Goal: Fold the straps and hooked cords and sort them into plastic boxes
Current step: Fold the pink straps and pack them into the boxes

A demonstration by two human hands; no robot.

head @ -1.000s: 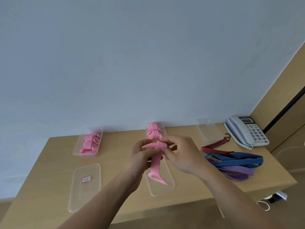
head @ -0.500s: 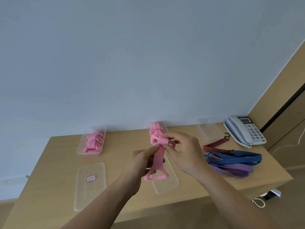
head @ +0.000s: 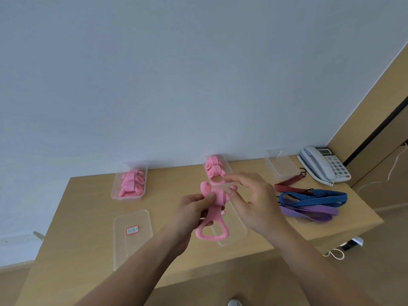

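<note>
A pink strap [head: 215, 215] hangs above the desk, its upper part folded into a roll and its loop end dangling below. My left hand [head: 194, 207] grips the folded part with thumb and fingers. My right hand [head: 254, 200] is at the roll's right side, thumb against it, the other fingers spread and blurred. Behind them a clear box [head: 225, 161] holds folded pink straps. A second clear box [head: 141, 167] at the back left also holds folded pink straps. An empty clear box [head: 281, 165] stands at the back right.
Two clear lids lie on the wooden desk [head: 84, 217]: one with a red label [head: 132, 235] at front left, one [head: 236, 230] under my hands. Red [head: 289, 183], blue [head: 313, 196] and purple [head: 309, 212] hooked cords lie at the right. A white telephone [head: 323, 165] sits in the back right corner.
The rolled top of the pink strap has grown and shifted. My right hand's fingers have spread apart from their earlier pinch. The strap's loop end now hangs lower over the lid.
</note>
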